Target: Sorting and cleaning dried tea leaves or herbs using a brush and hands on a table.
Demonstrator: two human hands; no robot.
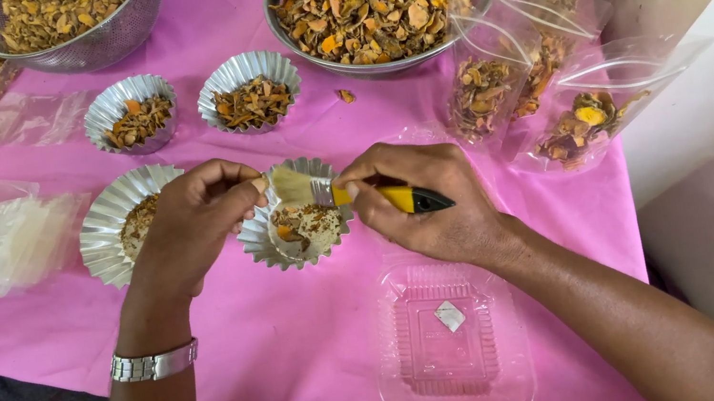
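Pink-clothed surface (305, 354) carried dried slices; left hand (187, 224) pinched the light, crushable foil cup (299, 229) by its rim; right hand (435, 202) clenched the brush (346, 193) handle.

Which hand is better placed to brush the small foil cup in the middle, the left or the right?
The right hand, most likely: it already grips the yellow-handled brush, whose bristles sit at the rim of the foil cup. The left hand carries no tool and is at the cup's near edge.

Both forearms are bare of sleeves, and a silver metal-link wristwatch (154, 363) circles the left wrist.
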